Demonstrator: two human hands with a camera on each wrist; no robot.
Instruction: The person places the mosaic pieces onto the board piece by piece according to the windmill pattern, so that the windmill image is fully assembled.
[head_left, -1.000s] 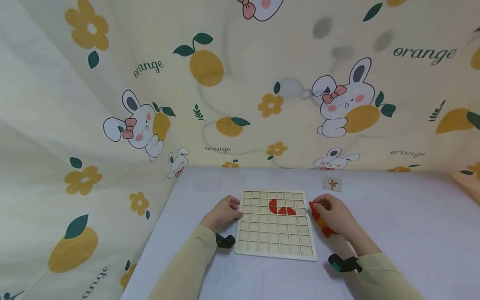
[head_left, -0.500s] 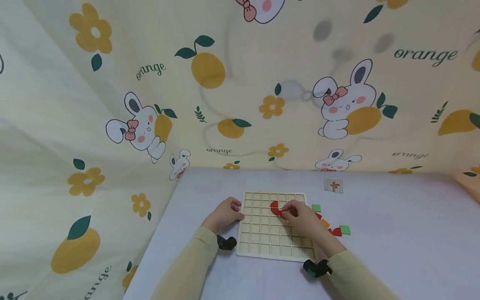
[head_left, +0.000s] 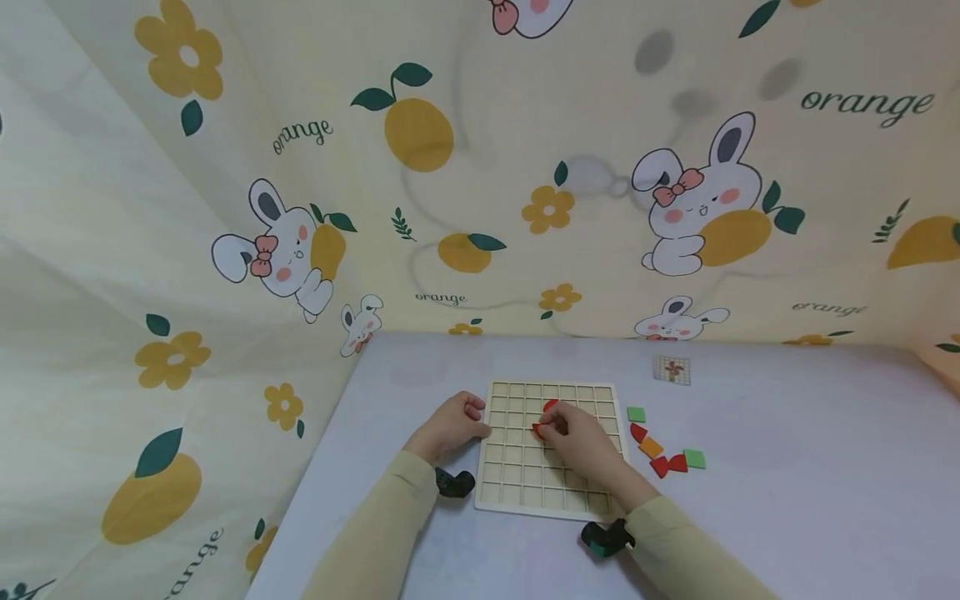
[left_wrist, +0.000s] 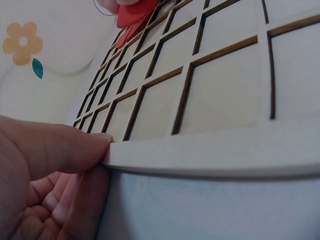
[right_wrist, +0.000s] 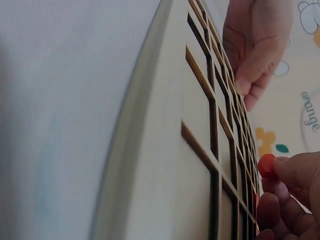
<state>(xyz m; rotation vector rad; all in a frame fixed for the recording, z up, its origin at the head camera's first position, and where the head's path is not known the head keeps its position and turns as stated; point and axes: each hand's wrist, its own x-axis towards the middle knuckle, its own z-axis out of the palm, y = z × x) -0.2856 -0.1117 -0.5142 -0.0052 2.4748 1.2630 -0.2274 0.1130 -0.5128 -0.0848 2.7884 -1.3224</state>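
A pale wooden grid board (head_left: 517, 479) lies on the table. My left hand (head_left: 448, 427) holds its left edge; in the left wrist view the thumb (left_wrist: 75, 152) presses the rim with the other fingers curled below. My right hand (head_left: 583, 442) is over the board's upper middle, thumb and fingertips pinching a small red piece (head_left: 536, 431) with a curved edge. The right wrist view shows that red piece (right_wrist: 267, 166) between thumb and finger, close over the grid. Behind the fingers, another red piece (head_left: 551, 405) sits in a cell, partly hidden by the right hand.
Right of the board lie several loose pieces: a green square (head_left: 636, 414), an orange square (head_left: 650, 447), another green square (head_left: 694, 459) and red curved pieces (head_left: 678, 463). A small card with a pinwheel pattern (head_left: 672, 369) lies farther back. A printed curtain (head_left: 480, 167) hangs behind the table.
My right hand has moved left from the loose pieces onto the board with a red piece, then farther left across the grid. My left hand stays at the board's left edge.
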